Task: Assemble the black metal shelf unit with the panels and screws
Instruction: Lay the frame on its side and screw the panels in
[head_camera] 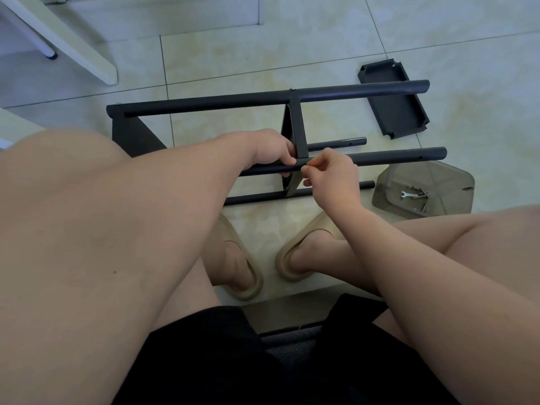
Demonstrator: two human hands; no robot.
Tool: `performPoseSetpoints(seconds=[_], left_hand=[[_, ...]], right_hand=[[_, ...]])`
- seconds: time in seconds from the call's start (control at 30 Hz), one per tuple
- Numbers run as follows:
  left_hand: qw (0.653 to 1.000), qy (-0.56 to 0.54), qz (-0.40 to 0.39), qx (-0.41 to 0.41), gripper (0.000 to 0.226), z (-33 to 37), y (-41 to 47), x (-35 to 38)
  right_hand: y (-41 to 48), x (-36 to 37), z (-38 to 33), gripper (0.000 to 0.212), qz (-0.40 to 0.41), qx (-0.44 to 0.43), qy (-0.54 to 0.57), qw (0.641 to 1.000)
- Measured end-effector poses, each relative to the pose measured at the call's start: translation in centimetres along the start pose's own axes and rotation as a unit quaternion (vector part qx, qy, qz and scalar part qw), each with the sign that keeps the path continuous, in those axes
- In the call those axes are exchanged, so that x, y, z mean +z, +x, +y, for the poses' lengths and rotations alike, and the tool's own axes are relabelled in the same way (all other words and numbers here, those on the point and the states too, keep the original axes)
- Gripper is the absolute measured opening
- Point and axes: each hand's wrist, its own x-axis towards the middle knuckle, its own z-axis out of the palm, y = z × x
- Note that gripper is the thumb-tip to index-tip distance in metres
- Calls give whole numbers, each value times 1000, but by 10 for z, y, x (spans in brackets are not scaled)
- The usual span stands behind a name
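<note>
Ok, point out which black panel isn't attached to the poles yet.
The loose panel, lying flat on the floor tiles at far right. The middle panel and the left end panel stand upright, fixed between the poles.

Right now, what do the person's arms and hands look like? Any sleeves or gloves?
No sleeves and no gloves: the left hand and right hand are bare, and so are both forearms. I see no watch, ring or bracelet. Further down, black shorts and beige slippers show.
</note>
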Motion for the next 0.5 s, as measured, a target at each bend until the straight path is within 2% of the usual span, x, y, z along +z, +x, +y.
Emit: performPoseSetpoints(seconds=[0.07, 0.13, 0.2, 0.27, 0.33, 0.5], left_hand=[[1000, -6, 4, -3, 28, 1, 0, -1], [1000, -10, 8, -4, 27, 1, 0, -2], [1000, -8, 10, -5, 27, 1, 2, -3], [1000, -5, 9, -5, 29, 1, 5, -5], [1000, -7, 9, -8, 31, 2, 8, -9], [999, 36, 14, -13, 26, 13, 16, -31]], right_hand=[[6, -5, -4, 17, 3, -1, -68, 998], [11, -13, -6, 25, -1, -10, -136, 991], [19, -22, -9, 37, -41, -26, -181, 982], [29, -30, -14, 40, -93, -33, -196, 976], [38, -33, -18, 33, -121, -47, -204, 970], [62, -29, -24, 31, -118, -91, -231, 962]])
